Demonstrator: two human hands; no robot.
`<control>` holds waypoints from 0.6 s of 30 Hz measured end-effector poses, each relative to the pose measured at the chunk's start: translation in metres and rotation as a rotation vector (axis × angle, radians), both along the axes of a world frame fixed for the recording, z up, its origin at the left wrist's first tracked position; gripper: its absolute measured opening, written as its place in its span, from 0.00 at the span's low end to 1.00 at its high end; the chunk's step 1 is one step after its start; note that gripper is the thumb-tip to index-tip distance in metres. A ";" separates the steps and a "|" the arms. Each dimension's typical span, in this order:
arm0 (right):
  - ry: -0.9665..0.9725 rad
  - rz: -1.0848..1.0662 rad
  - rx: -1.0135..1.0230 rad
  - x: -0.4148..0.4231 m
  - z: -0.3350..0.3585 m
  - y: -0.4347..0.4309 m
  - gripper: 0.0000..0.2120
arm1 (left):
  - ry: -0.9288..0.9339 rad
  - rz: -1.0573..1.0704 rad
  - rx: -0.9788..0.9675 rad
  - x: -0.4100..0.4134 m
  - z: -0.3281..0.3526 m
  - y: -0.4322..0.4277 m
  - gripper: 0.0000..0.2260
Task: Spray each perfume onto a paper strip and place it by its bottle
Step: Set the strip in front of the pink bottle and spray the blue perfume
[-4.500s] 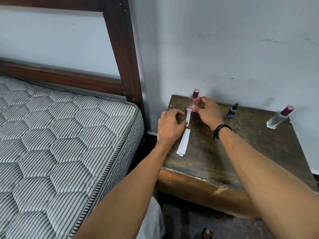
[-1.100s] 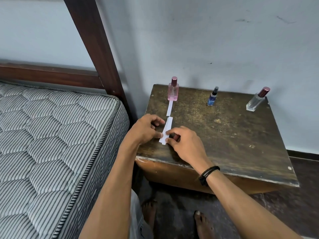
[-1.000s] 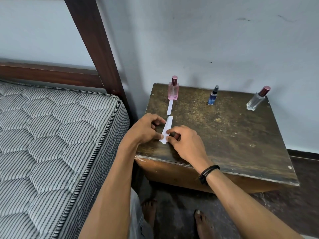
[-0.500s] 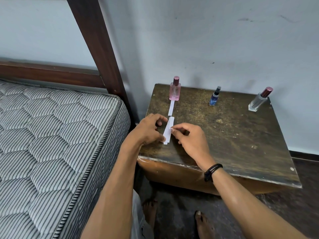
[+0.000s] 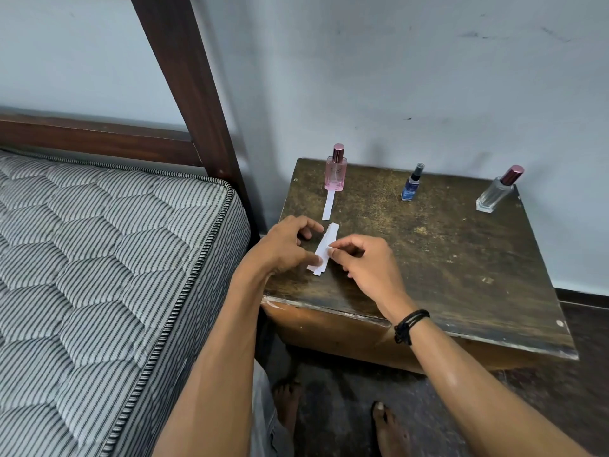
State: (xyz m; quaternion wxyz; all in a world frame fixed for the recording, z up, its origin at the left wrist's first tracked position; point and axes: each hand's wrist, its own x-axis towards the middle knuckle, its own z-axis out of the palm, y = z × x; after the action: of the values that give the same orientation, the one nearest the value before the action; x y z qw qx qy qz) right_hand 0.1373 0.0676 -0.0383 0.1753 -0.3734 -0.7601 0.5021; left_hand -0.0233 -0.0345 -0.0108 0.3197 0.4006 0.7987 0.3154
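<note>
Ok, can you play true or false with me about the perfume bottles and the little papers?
1. Three bottles stand on the table. True.
2. A paper strip lies by the pink bottle. True.
3. The blue bottle has a strip beside it. False: none there yet.
4. The right hand holds a bottle. False: its fingertips pinch the strip stack.
5. The left hand touches the stack. True.
</note>
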 end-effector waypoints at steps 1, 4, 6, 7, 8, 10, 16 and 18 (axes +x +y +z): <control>0.001 -0.002 0.000 0.000 0.000 0.000 0.02 | -0.007 0.008 0.010 0.001 0.001 0.000 0.26; 0.005 -0.006 -0.011 0.001 0.000 0.000 0.02 | 0.005 0.015 0.013 0.004 0.002 0.001 0.25; 0.025 -0.008 -0.036 0.001 0.001 0.000 0.03 | 0.029 0.015 0.002 0.005 0.003 0.002 0.25; 0.037 -0.011 -0.051 0.001 0.002 0.001 0.03 | 0.039 0.017 -0.001 0.006 0.003 0.002 0.25; 0.048 -0.014 -0.068 0.001 0.002 0.001 0.03 | 0.050 0.019 -0.001 0.007 0.003 0.003 0.25; 0.065 -0.021 -0.103 0.001 0.003 0.001 0.03 | 0.074 0.028 0.006 0.008 0.002 0.004 0.23; 0.120 -0.045 -0.210 0.002 0.010 0.003 0.03 | 0.150 0.080 0.013 0.013 -0.001 0.009 0.18; 0.144 -0.059 -0.242 0.003 0.013 0.005 0.03 | 0.153 0.092 0.016 0.014 -0.003 0.010 0.17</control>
State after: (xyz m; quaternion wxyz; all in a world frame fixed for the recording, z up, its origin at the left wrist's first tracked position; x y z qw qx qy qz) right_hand 0.1400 0.0728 -0.0249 0.1977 -0.3768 -0.6683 0.6102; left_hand -0.0091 -0.0246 -0.0135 0.2399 0.3891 0.8356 0.3047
